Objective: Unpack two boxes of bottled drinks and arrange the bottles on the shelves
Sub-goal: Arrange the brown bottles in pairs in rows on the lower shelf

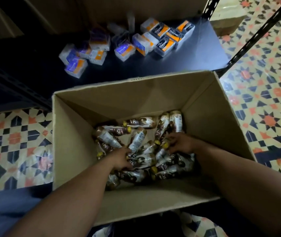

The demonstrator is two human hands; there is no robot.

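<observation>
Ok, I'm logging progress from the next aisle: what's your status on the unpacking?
Left hand and right hand both down in cardboard box, grips unclear. Chocolate drink bottles lying jumbled inside. Small orange-and-white packs crowd the shelf ahead.

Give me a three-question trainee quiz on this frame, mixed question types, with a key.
1. True or false: the yellow-capped brown plastic bottles stand upright in the open cardboard box.
2. The left hand and right hand are: A on the floor tiles; B inside the box, on bottles; C on the box rim.
3. What lies on the dark metal shelf behind the box?
Key: 1 false, they lie jumbled; 2 B; 3 small orange-and-white packets.
</observation>
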